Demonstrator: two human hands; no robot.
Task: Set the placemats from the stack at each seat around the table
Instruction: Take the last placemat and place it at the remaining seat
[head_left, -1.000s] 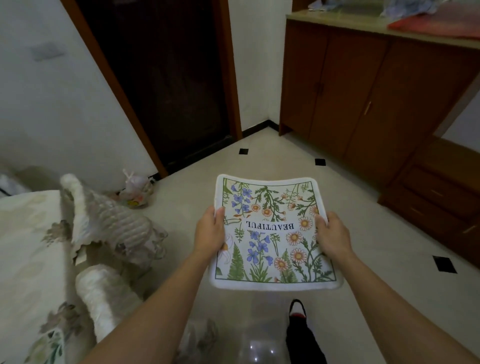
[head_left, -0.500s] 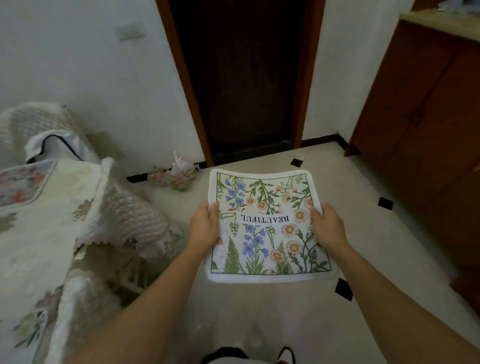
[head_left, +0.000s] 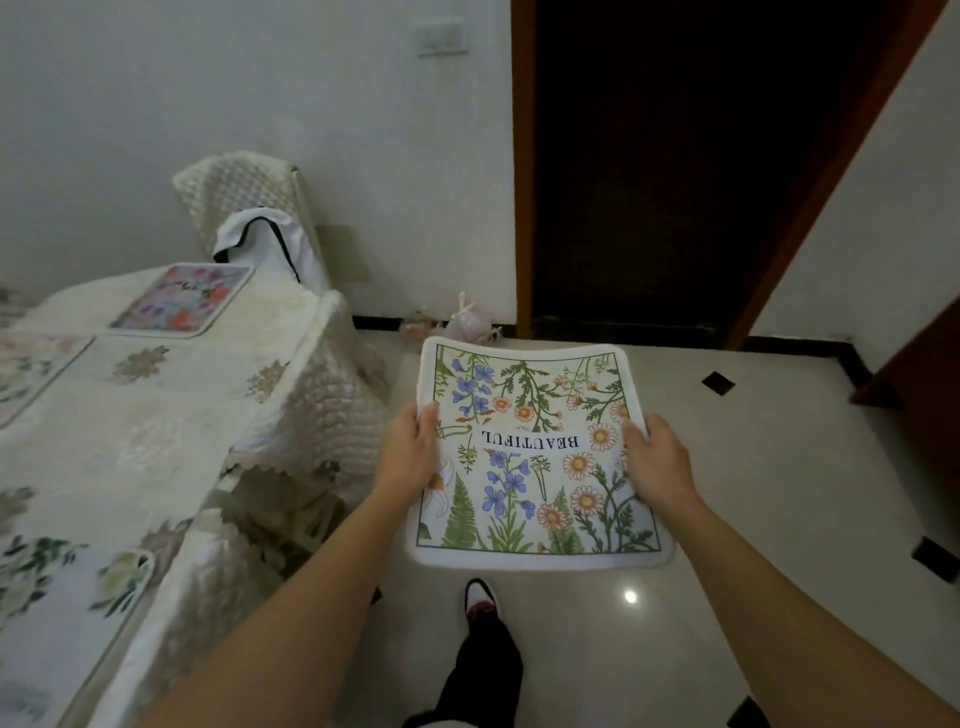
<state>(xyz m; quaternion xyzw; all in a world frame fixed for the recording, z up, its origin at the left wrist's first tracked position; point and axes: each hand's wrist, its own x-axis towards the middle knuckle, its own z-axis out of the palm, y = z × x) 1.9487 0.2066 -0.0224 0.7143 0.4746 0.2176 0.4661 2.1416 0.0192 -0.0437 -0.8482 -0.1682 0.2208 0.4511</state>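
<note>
I hold a floral placemat (head_left: 530, 452) printed with the word BEAUTIFUL flat in the air over the floor. My left hand (head_left: 410, 452) grips its left edge and my right hand (head_left: 657, 462) grips its right edge. To the left stands the table (head_left: 156, 426) under a cream quilted cloth. On it lie a pink-flowered placemat (head_left: 182, 299) at the far corner, a green-leaf placemat (head_left: 62, 597) at the near edge, and part of another placemat (head_left: 31, 369) at the left border.
A chair with a quilted cover (head_left: 244, 202) stands at the table's far end against the wall. A dark doorway (head_left: 701, 166) opens ahead. A small bag (head_left: 467, 322) lies on the floor by the door frame. My foot (head_left: 480, 603) is on the shiny tiled floor.
The view has swung left: the wooden cabinets left the frame and more of the table with its laid placemats came into sight. Both hands keep the same grip on the placemat.
</note>
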